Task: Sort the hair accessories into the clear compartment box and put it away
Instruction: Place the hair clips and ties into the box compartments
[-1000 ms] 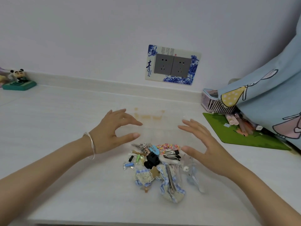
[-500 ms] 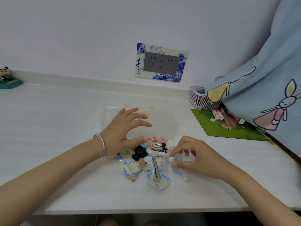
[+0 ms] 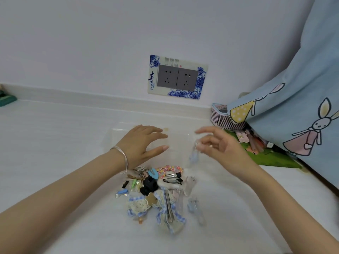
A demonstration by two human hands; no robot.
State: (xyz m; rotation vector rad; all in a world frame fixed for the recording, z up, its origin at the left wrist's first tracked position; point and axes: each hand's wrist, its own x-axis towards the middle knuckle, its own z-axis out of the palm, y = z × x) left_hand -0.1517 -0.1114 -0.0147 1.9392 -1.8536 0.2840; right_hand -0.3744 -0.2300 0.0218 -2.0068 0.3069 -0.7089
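Your 2 bare hands reach out over a white counter (image 3: pixel 55 143). Your left hand (image 3: pixel 141 143), with 1 silver bangle (image 3: pixel 122 158) on its wrist, hovers spread and holding nothing over the clear compartment box (image 3: pixel 181 142), which sits on the counter just beyond the pile, near the wall; the box is see-through and faint, so its compartments cannot be counted. Your right hand (image 3: pixel 220 145) pinches 1 small pale blue clip (image 3: pixel 193 154) between thumb and fingers, the clip hanging blurred above the right part of the box. Nearer to you lies 1 heap of hair accessories (image 3: pixel 157 191): 1 black claw clip (image 3: pixel 149 186), 1 light blue clip (image 3: pixel 153 174), 2 silver snap clips (image 3: pixel 171 176) side by side on a dark backing, 1 colourful floral scrunchie (image 3: pixel 170 168), 2 blue gingham fabric bows (image 3: pixel 157 208) and several tiny clips too small to count. 1 more pale blue clip (image 3: pixel 194 208) lies apart, just right of the heap. On the wall is 1 double socket (image 3: pixel 177 77) framed in blue and white. To the right stand 1 pink basket (image 3: pixel 220 120) and 1 green mat (image 3: pixel 271 156), partly covered by blue rabbit-print fabric (image 3: pixel 293 107)
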